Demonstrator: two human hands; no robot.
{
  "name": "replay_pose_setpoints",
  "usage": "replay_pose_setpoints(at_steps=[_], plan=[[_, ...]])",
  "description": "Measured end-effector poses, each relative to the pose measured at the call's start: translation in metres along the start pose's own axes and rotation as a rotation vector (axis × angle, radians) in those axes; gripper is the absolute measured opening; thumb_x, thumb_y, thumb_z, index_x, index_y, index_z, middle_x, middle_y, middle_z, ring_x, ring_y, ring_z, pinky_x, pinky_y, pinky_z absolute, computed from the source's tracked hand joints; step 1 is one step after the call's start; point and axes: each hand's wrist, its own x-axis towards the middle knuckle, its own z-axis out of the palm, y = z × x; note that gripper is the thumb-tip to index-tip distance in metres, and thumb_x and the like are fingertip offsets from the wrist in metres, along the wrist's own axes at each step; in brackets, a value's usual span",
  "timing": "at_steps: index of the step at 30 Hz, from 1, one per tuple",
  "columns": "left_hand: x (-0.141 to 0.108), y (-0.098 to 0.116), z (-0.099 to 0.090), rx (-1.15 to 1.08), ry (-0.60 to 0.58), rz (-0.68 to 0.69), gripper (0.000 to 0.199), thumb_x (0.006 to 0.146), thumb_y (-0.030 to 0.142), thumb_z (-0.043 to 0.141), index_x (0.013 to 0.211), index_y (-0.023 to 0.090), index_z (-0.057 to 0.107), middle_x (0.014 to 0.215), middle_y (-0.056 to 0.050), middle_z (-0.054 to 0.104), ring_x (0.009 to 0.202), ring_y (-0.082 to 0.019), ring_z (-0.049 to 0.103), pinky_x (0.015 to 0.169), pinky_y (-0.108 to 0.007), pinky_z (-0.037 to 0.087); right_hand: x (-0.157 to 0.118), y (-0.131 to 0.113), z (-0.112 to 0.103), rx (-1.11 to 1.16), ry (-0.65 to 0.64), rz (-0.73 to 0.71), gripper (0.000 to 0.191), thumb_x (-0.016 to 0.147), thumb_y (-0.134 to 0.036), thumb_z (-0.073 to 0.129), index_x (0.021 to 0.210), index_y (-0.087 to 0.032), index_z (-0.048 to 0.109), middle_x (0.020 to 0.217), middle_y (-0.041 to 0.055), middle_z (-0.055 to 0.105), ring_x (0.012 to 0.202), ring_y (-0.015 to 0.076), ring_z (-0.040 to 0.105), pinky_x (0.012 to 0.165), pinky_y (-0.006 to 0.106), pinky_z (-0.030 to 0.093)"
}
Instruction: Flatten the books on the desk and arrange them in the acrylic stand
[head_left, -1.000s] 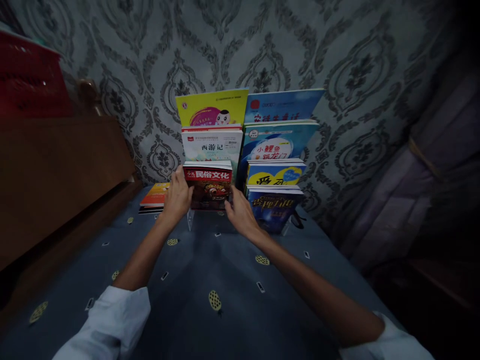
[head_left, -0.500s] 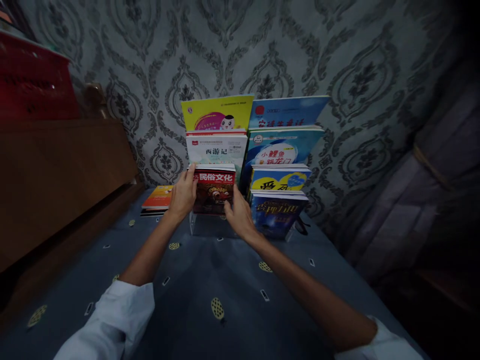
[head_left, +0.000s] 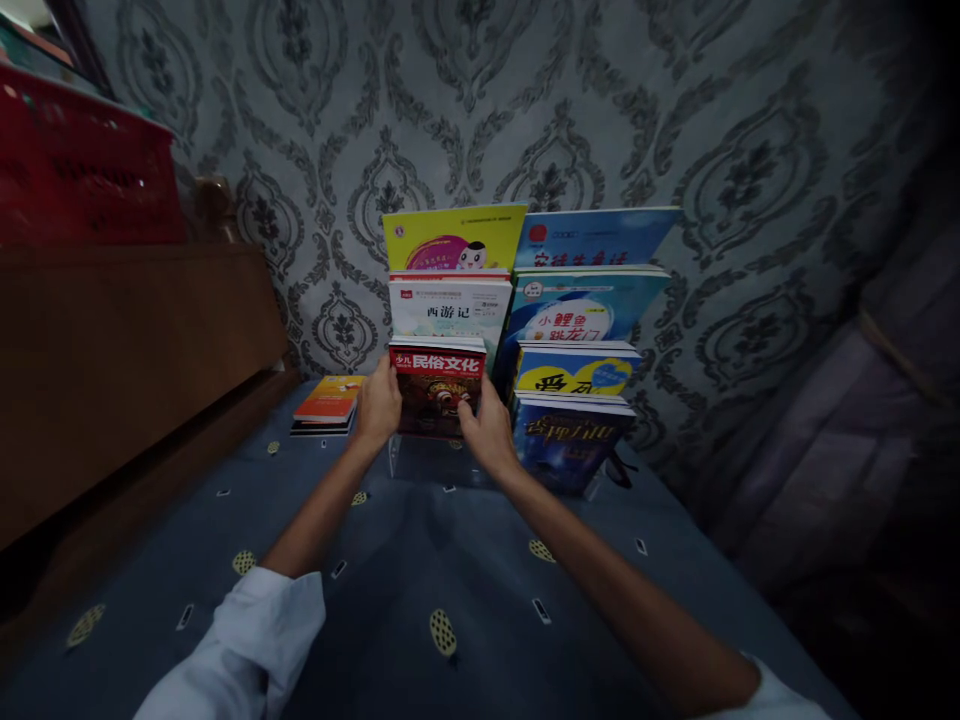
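Note:
Between my two hands stands a dark red book (head_left: pixel 439 400) with white lettering, with pale page edges of more books just behind its top. My left hand (head_left: pixel 380 402) grips its left edge. On the right side my right hand (head_left: pixel 489 432) holds it, the thumb lying across the cover. The book rests at the front of a clear tiered stand (head_left: pixel 427 462). Behind it rise a white book (head_left: pixel 450 310) and a yellow book (head_left: pixel 454 235). To the right, a dark blue book (head_left: pixel 566 445) is lowest, below a blue-and-yellow book (head_left: pixel 577 370), a teal book (head_left: pixel 585 305) and a blue book (head_left: pixel 600 235).
A small stack topped by an orange book (head_left: pixel 328 400) lies left of the stand on the blue patterned cloth (head_left: pixel 375 600). A wooden headboard (head_left: pixel 142 370) with a red basket (head_left: pixel 90 165) on it bounds the left. Patterned wallpaper is behind; a curtain (head_left: pixel 825 440) hangs right.
My left hand has slid down from the book's top left corner to its left edge, uncovering the title. The right hand stays on the right edge. The whole view has shifted slightly.

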Motion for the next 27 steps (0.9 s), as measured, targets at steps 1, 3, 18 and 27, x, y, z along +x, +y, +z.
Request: replay_pose_setpoints(at_steps=[1,3,18,27], plan=[[0.0,0.001,-0.001,0.026,-0.004,-0.004,0.032,0.104,0.018,0.033,0.12,0.015,0.06,0.104,-0.013,0.073,0.098,-0.025,0.07,0.084,-0.029,0.046,0.0,0.0,0.001,0.001,0.008,0.005,0.064,0.086,-0.025,0.05,0.148,-0.012,0.041,0.141,0.0163,0.06,0.127,0.0293,0.06,0.109,0.045,0.047],[-0.001,0.004,-0.001,0.073,-0.018,-0.013,0.032,0.103,0.017,0.033,0.121,0.014,0.06,0.102,-0.013,0.074,0.096,-0.026,0.07,0.082,-0.03,0.046,-0.001,-0.002,0.002,0.008,0.022,0.014,0.065,0.084,-0.025,0.051,0.147,-0.011,0.042,0.14,0.0167,0.061,0.124,0.0301,0.061,0.107,0.046,0.048],[0.003,-0.037,0.01,-0.127,0.006,0.228,0.04,0.097,0.015,0.037,0.133,0.017,0.055,0.118,-0.012,0.071,0.111,-0.025,0.067,0.097,-0.036,0.05,-0.007,-0.002,-0.009,0.075,-0.057,0.05,0.069,0.086,-0.027,0.052,0.152,-0.011,0.038,0.143,0.0173,0.059,0.129,0.0317,0.058,0.109,0.051,0.046],[0.002,-0.17,-0.014,0.356,-0.29,-0.137,0.049,0.092,0.012,0.039,0.141,0.012,0.048,0.133,-0.02,0.063,0.13,-0.031,0.057,0.106,-0.047,0.046,-0.117,0.001,-0.029,0.099,-0.286,-0.103,0.063,0.101,-0.03,0.042,0.16,-0.026,0.023,0.159,0.0081,0.043,0.144,0.0245,0.043,0.118,0.049,0.039]])
